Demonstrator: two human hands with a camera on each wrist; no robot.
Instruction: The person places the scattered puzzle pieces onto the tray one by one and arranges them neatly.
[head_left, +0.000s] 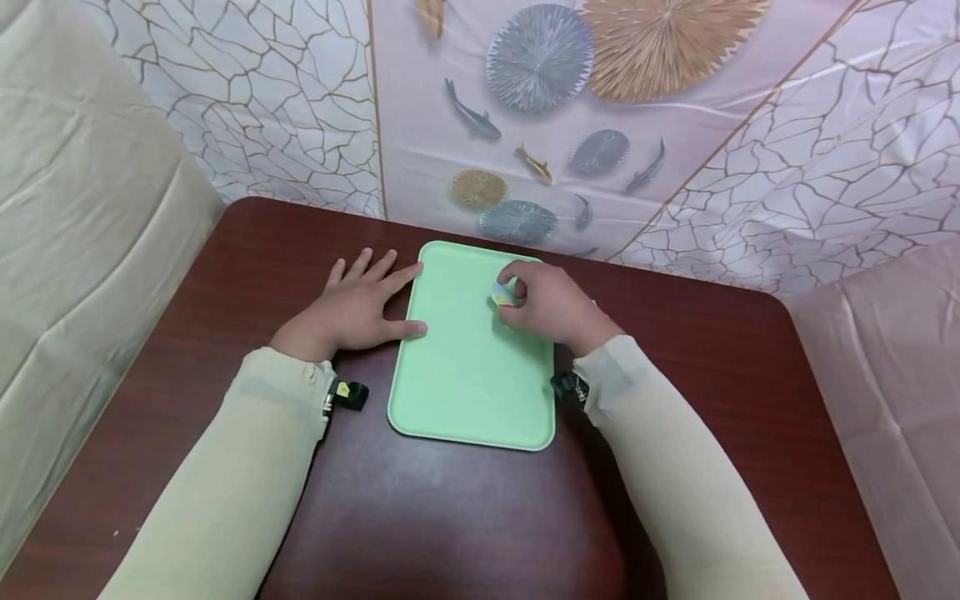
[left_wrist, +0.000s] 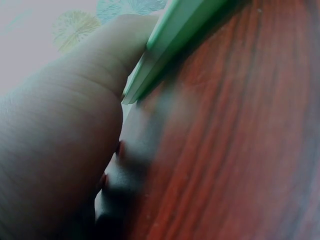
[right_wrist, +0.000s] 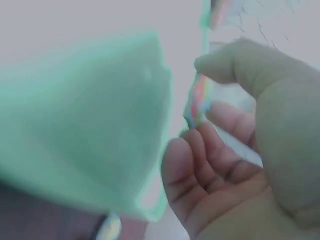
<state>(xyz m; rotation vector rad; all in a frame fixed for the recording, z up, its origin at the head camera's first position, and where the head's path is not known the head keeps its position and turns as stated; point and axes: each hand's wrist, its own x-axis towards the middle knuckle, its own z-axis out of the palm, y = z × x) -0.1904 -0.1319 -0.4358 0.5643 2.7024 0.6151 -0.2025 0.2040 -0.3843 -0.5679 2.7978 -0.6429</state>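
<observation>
A light green rectangular tray (head_left: 468,379) lies on the dark red-brown table. My left hand (head_left: 356,307) lies flat on the left with fingers spread, its thumb and forefinger reaching the tray's left rim. Over the upper right part of the tray, my right hand (head_left: 553,304) pinches a small multicoloured piece (head_left: 501,294) between thumb and fingers. Close up in the right wrist view, that small piece (right_wrist: 199,97) shows pastel pink, yellow and blue patches; its exact kind cannot be made out. Part of it is hidden by the fingers.
The wooden table (head_left: 420,525) extends around the tray on all sides. Behind it hangs a patterned curtain (head_left: 420,158) with fish and round motifs. Pale cloth (head_left: 75,250) borders the left side, and more cloth (head_left: 892,358) the right. Each wrist wears a black strapped device (head_left: 351,395).
</observation>
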